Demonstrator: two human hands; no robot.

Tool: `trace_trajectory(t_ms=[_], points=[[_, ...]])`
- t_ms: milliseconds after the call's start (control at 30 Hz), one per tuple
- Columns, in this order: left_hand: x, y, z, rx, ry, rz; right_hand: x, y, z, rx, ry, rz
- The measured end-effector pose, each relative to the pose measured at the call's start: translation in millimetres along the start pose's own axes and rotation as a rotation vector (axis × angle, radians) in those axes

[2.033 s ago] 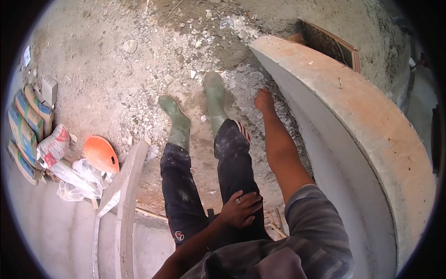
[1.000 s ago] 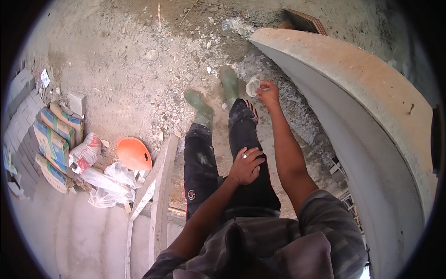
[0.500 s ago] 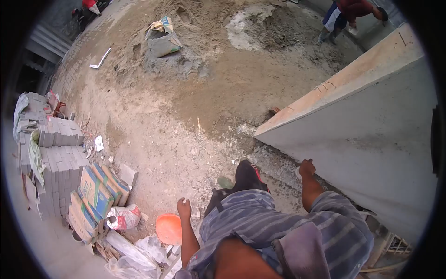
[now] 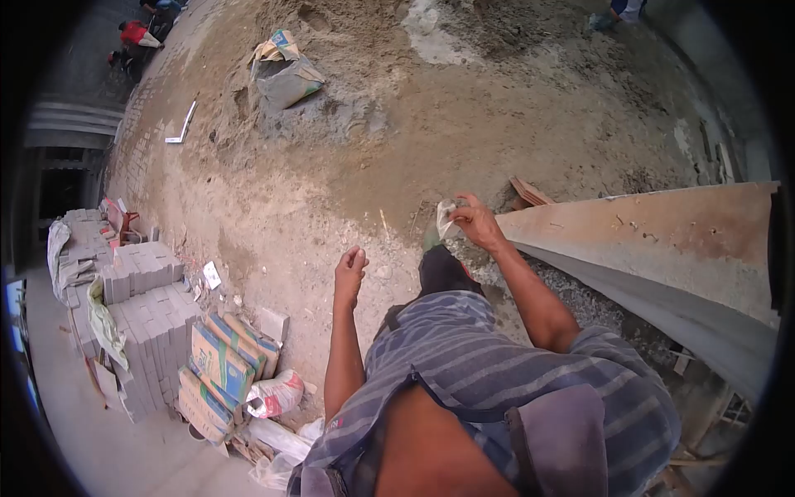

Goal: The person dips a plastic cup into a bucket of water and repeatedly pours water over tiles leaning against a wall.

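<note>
My right hand (image 4: 475, 224) grips a crumpled, clear plastic cup (image 4: 445, 217) by its side, in front of my body and near the end of the concrete wall. The cup hides part of a green boot (image 4: 431, 238). On the left, my left hand (image 4: 351, 267) is raised over the gravelly ground with its fingers curled in. Nothing shows in it, and it touches nothing.
Cement bags (image 4: 222, 364), a red-and-white sack (image 4: 276, 393) and stacked grey blocks (image 4: 149, 331) lie left. The concrete wall (image 4: 646, 224) runs right. An opened bag (image 4: 290, 81) sits on sand ahead. Distant people (image 4: 139, 34) show at top left.
The view has swung up from my boots to the ground ahead. My left hand has left my thigh and risen. My right hand has picked up the cup from the ground and lifted it.
</note>
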State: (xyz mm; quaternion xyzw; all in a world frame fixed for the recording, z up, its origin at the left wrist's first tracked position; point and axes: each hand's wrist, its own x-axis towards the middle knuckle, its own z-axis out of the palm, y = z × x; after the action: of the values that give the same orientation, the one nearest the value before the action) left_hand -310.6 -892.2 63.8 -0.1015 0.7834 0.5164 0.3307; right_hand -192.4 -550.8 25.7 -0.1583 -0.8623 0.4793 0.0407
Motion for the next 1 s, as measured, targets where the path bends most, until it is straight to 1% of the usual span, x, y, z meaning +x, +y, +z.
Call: trace_trajectory(t_ms=[33, 100, 167, 267, 300, 367, 400, 500, 567, 600, 700, 800, 900, 1000], points=[[17, 44, 14, -0.069, -0.050, 0.014, 32, -34, -8, -0.004, -0.006, -0.101], [47, 115, 34, -0.177, -0.198, 0.081, 81, -77, -17, 0.036, -0.010, -0.256], [65, 172, 50, -0.209, -0.358, 0.151, 107, -107, -32, 0.099, -0.076, -0.255], [81, 226, 69, -0.087, -0.532, 0.207, 125, -127, -59, 0.165, -0.122, -0.286], [88, 236, 77, -0.132, -0.599, 0.185, 130, -128, -66, 0.185, -0.122, -0.301], [100, 246, 96, -0.219, -0.750, 0.116, 137, -122, -77, 0.271, -0.017, -0.300], [108, 246, 105, -0.259, -0.762, 0.075, 135, -118, -82, 0.312, 0.041, -0.289], [135, 246, 133, -0.341, -0.778, -0.047, 137, -103, -95, 0.434, 0.199, -0.124], [145, 257, 153, -0.349, -0.756, -0.106, 144, -94, -100, 0.331, 0.449, -0.030], [147, 263, 164, -0.295, -0.703, -0.143, 147, -89, -102, 0.276, 0.572, 0.021], [154, 285, 199, -0.233, -0.686, -0.203, 159, -72, -107, 0.180, 0.751, 0.091], [173, 313, 217, -0.308, -0.787, -0.228, 173, -72, -132, 0.195, 0.707, 0.190], [196, 342, 232, -0.207, -0.924, -0.122, 196, -84, -164, 0.079, 0.569, 0.254], [234, 374, 248, -0.071, -1.039, -0.089, 237, -97, -178, -0.073, 0.647, 0.311]])
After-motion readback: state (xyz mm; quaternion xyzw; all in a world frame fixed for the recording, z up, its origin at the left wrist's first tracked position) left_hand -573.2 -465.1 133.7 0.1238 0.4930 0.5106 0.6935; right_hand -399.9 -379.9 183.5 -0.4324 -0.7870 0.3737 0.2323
